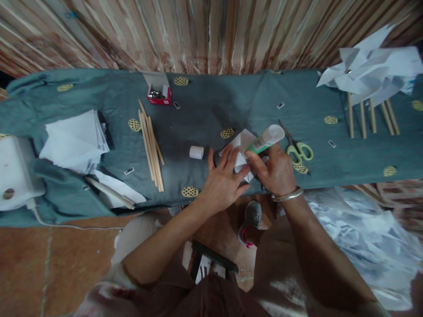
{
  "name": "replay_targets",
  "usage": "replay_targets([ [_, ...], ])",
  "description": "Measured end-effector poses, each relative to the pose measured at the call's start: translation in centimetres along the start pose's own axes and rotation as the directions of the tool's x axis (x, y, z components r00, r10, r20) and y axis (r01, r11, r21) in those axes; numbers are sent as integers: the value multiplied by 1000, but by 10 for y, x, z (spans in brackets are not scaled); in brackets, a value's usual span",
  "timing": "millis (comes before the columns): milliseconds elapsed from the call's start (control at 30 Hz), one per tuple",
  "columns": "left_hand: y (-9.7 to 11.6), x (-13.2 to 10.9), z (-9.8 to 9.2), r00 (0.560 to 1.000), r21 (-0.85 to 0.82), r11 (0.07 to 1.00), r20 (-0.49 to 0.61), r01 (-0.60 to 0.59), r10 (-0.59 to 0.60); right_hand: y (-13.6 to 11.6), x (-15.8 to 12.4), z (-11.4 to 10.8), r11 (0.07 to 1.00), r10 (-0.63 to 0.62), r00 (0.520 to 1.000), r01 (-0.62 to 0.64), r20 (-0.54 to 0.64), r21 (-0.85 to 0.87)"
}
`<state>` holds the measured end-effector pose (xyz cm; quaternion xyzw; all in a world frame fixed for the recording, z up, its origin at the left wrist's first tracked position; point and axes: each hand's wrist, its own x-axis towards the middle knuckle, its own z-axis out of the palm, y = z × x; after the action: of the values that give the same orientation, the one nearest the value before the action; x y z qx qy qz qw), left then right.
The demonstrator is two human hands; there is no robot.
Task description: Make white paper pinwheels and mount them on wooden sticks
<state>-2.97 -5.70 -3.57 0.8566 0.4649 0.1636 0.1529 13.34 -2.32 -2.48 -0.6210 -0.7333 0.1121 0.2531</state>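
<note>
My right hand (276,171) grips a green and white glue tube (265,140), its tip pointing down at a folded white paper piece (243,143) on the teal cloth-covered table (205,105). My left hand (223,180) lies on that paper with its fingers spread flat, holding it down. The glue's white cap (196,152) stands just left of my left hand. A silver bangle sits on my right wrist.
Green-handled scissors (299,149) lie right of my right hand. A bundle of wooden sticks (152,147) and a stack of white paper (77,141) lie to the left. A red box of pins (159,94) sits at the back. Finished paper pinwheels on sticks (370,75) lie at far right.
</note>
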Motion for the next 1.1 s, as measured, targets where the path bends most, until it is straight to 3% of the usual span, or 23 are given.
replay_targets([
  [633,-1,0,2,1000,-2,1000,-11,-5,5,-1,1,-7,1000,13,1000,-13,12,-28],
  [933,0,1,2,1000,-6,1000,-12,-2,2,-5,-3,-5,998,43,999,-44,28,42],
  [1100,0,1,1,1000,-11,1000,-10,0,0,-7,0,-1,970,127,991,-132,38,206],
])
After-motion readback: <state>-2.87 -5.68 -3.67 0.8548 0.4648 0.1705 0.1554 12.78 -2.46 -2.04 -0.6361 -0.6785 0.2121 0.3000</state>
